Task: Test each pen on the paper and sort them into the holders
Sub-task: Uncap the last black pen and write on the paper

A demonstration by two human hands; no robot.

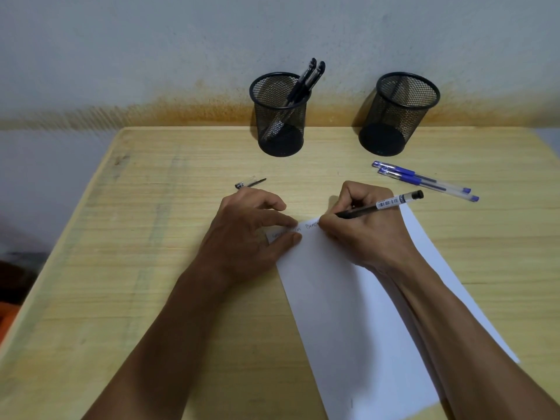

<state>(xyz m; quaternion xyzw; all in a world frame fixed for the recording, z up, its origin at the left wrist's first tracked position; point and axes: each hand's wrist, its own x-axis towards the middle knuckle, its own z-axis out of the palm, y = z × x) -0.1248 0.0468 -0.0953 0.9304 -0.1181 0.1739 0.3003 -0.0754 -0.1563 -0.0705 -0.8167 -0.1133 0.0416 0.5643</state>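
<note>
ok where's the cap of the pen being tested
In the head view, the pen cap lies on the table just beyond the left hand, nearer than the left holder.

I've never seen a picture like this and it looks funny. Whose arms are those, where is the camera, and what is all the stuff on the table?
The camera sits on a person's head and looks down, so you see their own two arms. The right hand grips a black pen and writes on the white paper. The left hand presses the paper flat. On the wooden table lie two blue pens and a clear pen cap. At the back stand two black mesh holders: the left holder has pens in it, the right holder seems to have none, though that's hard to tell.
</note>
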